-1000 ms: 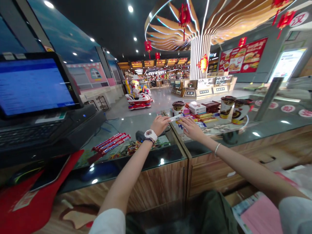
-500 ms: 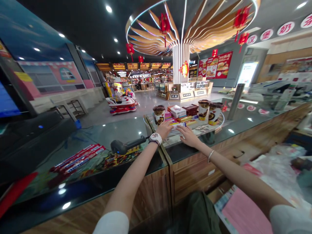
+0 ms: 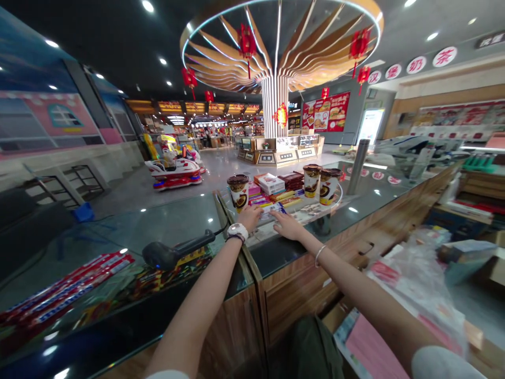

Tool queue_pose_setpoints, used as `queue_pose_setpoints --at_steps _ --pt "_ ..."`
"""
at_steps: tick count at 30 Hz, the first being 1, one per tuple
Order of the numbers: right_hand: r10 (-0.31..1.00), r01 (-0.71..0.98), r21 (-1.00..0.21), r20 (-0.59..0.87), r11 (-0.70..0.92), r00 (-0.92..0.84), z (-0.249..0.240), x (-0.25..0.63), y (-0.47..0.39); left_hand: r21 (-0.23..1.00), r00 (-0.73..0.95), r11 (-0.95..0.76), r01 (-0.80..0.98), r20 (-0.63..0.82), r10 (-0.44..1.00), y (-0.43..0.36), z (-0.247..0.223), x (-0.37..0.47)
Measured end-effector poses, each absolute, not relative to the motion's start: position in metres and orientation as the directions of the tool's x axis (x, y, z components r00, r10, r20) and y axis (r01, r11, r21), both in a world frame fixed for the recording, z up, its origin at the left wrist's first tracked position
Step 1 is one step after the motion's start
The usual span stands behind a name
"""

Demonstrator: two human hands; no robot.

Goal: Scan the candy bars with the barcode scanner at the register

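Counter work, both hands at a glass countertop point(image 3: 278, 256), right-hand section. Item between them: slim white-and-blue wrapped pack point(image 3: 271, 209), just right of the wooden seam that forms this section's left edge, farther in from the front edge than the hands.

Left hand point(image 3: 249, 216), with white wristwatch point(image 3: 238, 230): fingers bent at the pack's left end. Right hand point(image 3: 289, 227): fingers reaching forward, loosely spread, tips at the right end; not clenched. Whether either pinches or merely presses, cannot tell. An end apiece probably keeps so light a piece straight.

Beyond the pack, toward the far edge: yellow-wrapped sticks point(image 3: 291, 201), white box point(image 3: 270, 183), dark brown packets point(image 3: 293, 180). Lidded printed cup point(image 3: 239, 192) upright by the far left corner; two more lidded cups point(image 3: 321, 184) upright on the group's right. Tall cups flanking, flat goods between: reads as deliberate sorting by shape, with low pieces nearest for easy sight and reach.

Left-hand section: barcode scanner point(image 3: 160, 256) lying on its side near the seam, handle toward it, presumably parked within reach. Red Mentos rolls point(image 3: 79, 287) side by side toward the front left, probably grouped by kind.
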State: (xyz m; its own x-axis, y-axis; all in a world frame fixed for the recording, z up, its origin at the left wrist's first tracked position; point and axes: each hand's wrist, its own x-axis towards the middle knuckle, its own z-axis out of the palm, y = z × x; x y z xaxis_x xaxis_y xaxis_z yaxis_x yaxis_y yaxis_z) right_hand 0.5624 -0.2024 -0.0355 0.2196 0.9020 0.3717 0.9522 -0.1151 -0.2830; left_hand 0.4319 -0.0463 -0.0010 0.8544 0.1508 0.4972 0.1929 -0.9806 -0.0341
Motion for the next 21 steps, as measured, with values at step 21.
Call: queue_pose_setpoints --at_steps 21 --pt "0.875 0.951 -0.243 0.397 -0.192 0.279 -0.0337 0.5624 -0.2096 0.000 0.843 -0.978 0.209 0.507 0.180 -0.0563 -0.0045 0.4281"
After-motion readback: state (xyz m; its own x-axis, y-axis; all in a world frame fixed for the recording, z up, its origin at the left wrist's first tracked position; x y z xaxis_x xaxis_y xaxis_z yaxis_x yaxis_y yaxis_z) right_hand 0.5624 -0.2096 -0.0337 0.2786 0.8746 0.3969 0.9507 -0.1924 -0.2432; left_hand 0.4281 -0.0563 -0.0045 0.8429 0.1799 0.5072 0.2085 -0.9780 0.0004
